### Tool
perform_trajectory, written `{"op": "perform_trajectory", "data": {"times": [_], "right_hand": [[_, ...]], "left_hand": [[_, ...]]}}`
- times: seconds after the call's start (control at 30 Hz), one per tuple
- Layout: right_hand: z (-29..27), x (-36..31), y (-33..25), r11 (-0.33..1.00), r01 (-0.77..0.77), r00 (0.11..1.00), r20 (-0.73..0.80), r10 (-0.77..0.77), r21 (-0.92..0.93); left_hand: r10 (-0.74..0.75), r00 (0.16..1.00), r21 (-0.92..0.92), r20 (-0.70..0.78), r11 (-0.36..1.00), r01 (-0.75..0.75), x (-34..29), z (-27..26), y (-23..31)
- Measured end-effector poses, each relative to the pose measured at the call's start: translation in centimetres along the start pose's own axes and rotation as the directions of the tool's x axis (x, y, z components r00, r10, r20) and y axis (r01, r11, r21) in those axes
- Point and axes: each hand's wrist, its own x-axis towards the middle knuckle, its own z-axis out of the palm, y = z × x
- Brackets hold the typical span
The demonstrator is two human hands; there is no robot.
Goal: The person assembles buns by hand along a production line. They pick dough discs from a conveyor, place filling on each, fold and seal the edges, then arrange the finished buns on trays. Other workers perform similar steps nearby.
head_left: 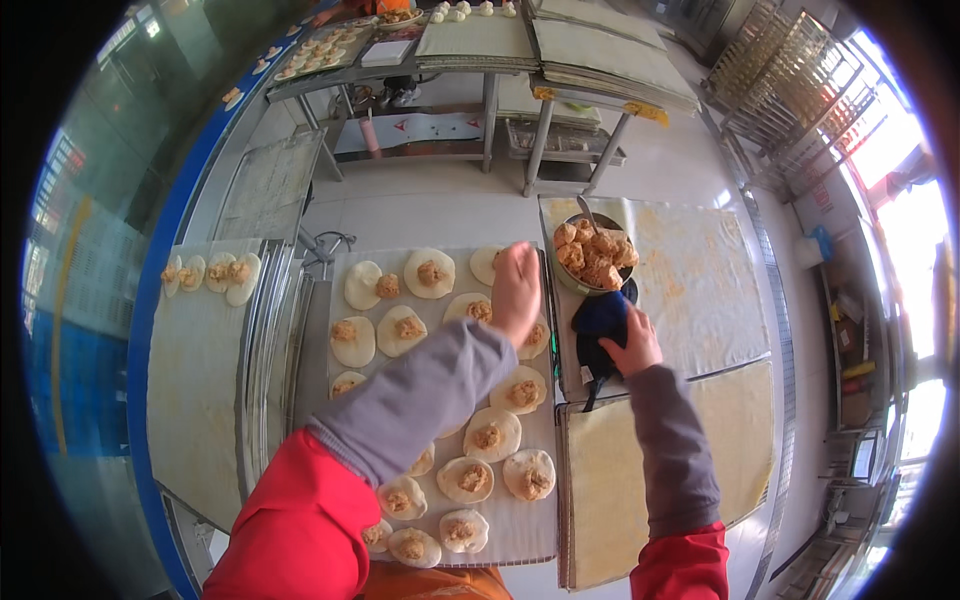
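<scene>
My left hand point(517, 292) is closed above the far right part of a tray point(440, 258) spread with round dough wrappers point(352, 341). Most wrappers carry a lump of orange-brown filling point(487, 437). Whatever the left fingers hold, if anything, is hidden. With its thumb and fingers, my right hand point(636, 345) grips a dark blue and black cloth item point(600, 325) with a strap, on the sheet right of the tray. Just beyond the cloth stands a round bowl point(572, 283) heaped with filling chunks point(597, 248), a spoon handle point(587, 212) sticking out.
At left, more filled wrappers point(220, 271) lie on a cloth-covered tray stack point(195, 390). Cloth-covered boards point(690, 290) spread to the right. Across the aisle stands a metal table point(475, 45) with trays and white buns. Wire racks point(800, 90) lean at the far right.
</scene>
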Motion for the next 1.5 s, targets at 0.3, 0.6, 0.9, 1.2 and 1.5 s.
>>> {"op": "perform_trajectory", "data": {"times": [0.3, 0.6, 0.9, 1.2, 1.5], "right_hand": [[-0.2, -8.2, -3.7, 0.801, -0.095, 0.933, -0.227, 0.279, 0.592], [-2.3, -6.1, 2.2, 0.952, -0.199, 0.822, -0.49, 0.292, 0.234], [-1.6, -7.9, -2.4, 0.91, -0.067, 0.997, 0.015, 0.08, -0.41], [-7.6, -5.7, -11.0, 0.982, 0.159, 0.986, 0.062, -0.153, -0.104], [5.8, -7.6, -37.1, 0.964, -0.077, 0.954, 0.3, -0.003, 0.254]], "left_hand": [[0.028, 0.917, -0.272, 0.399, 0.958, 0.089, -10.7, 8.6, 1.0], [-0.087, 0.614, -0.128, 0.785, 0.946, 0.298, -18.8, 4.4, 4.2], [0.053, 0.715, -0.251, 0.697, 0.952, 0.174, -16.7, -19.3, 12.5], [-0.113, 0.975, 0.022, 0.19, 0.994, 0.11, -16.2, -57.2, 18.8], [-0.149, 0.988, -0.02, -0.043, 0.989, 0.148, -13.2, -86.2, 13.5]]}}
